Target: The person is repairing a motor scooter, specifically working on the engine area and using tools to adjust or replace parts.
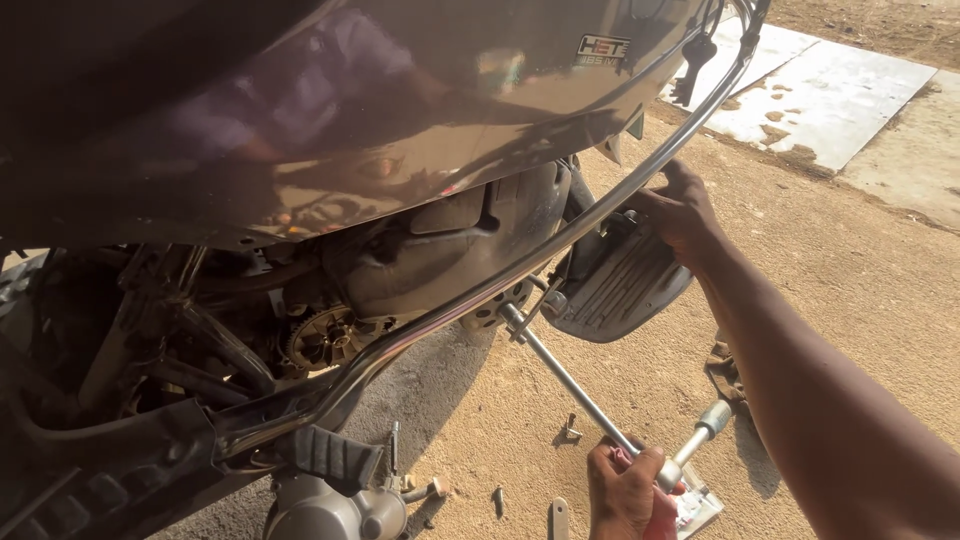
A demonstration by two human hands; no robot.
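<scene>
Fingers of the left hand (pixel 625 490) are curled tight round the crossbar end of a long T-handle wrench (pixel 590 395), whose shaft runs up to a bolt under the scooter (pixel 440 250). Higher up, the right hand (pixel 680 210) grips the chrome guard rail (pixel 480 295) just above the ribbed footrest (pixel 620 285). Loose bolts (pixel 570 432) lie on the sandy ground (pixel 850 280) beside the wrench.

Chrome guard rail (pixel 480 290) bars the engine (pixel 420 255) — sandy ground (pixel 860 270) open.
</scene>
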